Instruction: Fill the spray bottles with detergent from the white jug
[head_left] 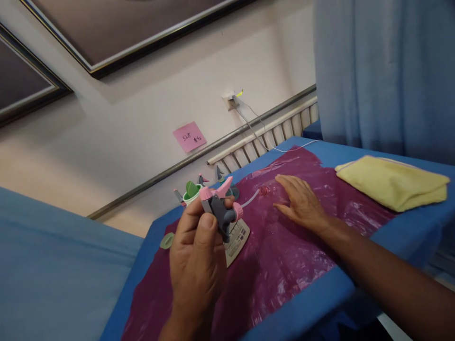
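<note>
My left hand point(199, 260) is closed around a grey and pink trigger spray head point(221, 208), held up near the middle of the view. A thin, pale dip tube point(250, 198) runs from its pink collar towards the neck of a see-through pinkish bottle point(265, 190). The bottle lies sideways, its mouth facing the spray head. Around the bottle's body curve the thumb and fingers of my right hand point(302, 201). Much of that body is hard to make out against the purple sheet. Collar and neck are apart, with the tube's tip at the mouth.
Purple plastic sheeting point(277, 255) covers a blue table point(350, 156). Behind my left hand stand a white container with green scoop point(192, 189) and other spray bottles. A scale point(237, 241), green lid point(167, 240) and folded yellow cloth point(394, 182) lie there. A white cable point(284, 150) crosses the back.
</note>
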Motion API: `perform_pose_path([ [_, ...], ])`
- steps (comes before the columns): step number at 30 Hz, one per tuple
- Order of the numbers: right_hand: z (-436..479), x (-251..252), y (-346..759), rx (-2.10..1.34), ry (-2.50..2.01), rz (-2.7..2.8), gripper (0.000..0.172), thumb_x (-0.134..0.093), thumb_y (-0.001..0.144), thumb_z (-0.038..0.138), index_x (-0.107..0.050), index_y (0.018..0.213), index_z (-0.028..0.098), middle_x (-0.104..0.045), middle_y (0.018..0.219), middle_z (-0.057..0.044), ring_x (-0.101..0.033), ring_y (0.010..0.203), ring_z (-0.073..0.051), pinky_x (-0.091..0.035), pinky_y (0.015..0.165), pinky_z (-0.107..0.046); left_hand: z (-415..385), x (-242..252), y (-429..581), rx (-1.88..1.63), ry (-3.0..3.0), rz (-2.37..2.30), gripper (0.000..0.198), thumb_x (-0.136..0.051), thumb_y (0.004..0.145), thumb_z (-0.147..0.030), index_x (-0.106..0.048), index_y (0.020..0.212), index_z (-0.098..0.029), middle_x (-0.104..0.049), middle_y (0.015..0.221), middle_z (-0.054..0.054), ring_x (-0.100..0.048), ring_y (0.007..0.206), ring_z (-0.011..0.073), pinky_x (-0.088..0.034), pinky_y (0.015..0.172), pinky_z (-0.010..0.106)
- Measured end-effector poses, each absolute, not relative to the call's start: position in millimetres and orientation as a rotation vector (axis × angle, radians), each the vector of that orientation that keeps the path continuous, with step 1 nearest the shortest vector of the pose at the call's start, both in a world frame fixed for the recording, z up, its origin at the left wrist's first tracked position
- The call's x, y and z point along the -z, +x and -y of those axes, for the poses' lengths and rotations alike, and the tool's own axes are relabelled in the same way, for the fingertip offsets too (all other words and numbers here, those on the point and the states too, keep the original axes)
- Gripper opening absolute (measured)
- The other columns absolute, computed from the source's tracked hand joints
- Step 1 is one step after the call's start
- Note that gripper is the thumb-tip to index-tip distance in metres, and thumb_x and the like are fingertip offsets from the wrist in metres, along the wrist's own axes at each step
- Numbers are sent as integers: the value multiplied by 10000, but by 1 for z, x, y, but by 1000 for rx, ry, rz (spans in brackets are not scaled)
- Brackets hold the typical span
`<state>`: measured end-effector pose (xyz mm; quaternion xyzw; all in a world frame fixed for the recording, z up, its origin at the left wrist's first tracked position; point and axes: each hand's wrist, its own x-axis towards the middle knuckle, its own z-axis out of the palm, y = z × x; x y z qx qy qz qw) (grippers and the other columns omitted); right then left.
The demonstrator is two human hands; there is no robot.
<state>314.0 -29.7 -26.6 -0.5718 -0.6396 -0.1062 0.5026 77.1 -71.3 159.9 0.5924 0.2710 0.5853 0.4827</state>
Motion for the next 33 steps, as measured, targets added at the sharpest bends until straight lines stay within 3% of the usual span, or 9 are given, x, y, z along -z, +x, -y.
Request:
perform_pose_path([
  [4, 28, 29, 315, 235, -1413, 1551, 840, -770, 955, 337, -404, 1705, 246, -621, 1596, -200, -573, 1480, -423, -500, 1195, -665, 70, -158, 77, -1414, 1429, -660, 304, -888, 944, -426, -818, 1182, -250, -839, 1020, 60, -816, 940, 192, -664, 856, 277],
  [11, 33, 24, 310, 254, -1266, 1626, 829, -758, 988, 378, -382, 1719, 268, -606, 1628, -174, -573, 1488, -385, -469, 1234, -638, 35, -135, 94, -1322, 1486, -782, 398, -815, 994, -507, -769, 1281, -236, -838, 1102, 76, -799, 925, 199, -615, 912, 340],
  [16, 35, 22, 307, 223, -1257, 1626, 792, -785, 961, 387, -447, 1665, 259, -660, 1541, -178, -621, 1418, -392, -498, 1194, -637, -1, -111, 122, -1219, 1628, -856, 388, -745, 1018, -512, -774, 1201, -172, -834, 1070, 100, -771, 923, 213, -567, 910, 351],
  [22, 33, 23, 306, 184, -1278, 1624, 761, -787, 918, 344, -499, 1616, 255, -675, 1475, -180, -635, 1354, -403, -531, 1143, -641, -15, -99, 135, -1218, 1711, -897, 364, -636, 1070, -487, -770, 1223, -184, -820, 1119, 105, -740, 1011, 221, -530, 906, 328],
  [29, 30, 22, 307, 183, -1373, 1580, 692, -792, 928, 385, -549, 1558, 233, -680, 1428, -177, -634, 1292, -402, -551, 1105, -619, -19, -97, 134, -1139, 1875, -976, 204, -752, 962, -360, -788, 1065, -188, -784, 966, 34, -672, 896, 201, -494, 848, 299],
  [33, 30, 22, 310, 208, -1381, 1577, 690, -797, 936, 400, -547, 1551, 212, -672, 1428, -188, -624, 1292, -408, -548, 1107, -624, -24, -92, 135, -1141, 1733, -984, 220, -787, 928, -392, -790, 991, -181, -759, 925, 19, -633, 841, 177, -474, 808, 280],
])
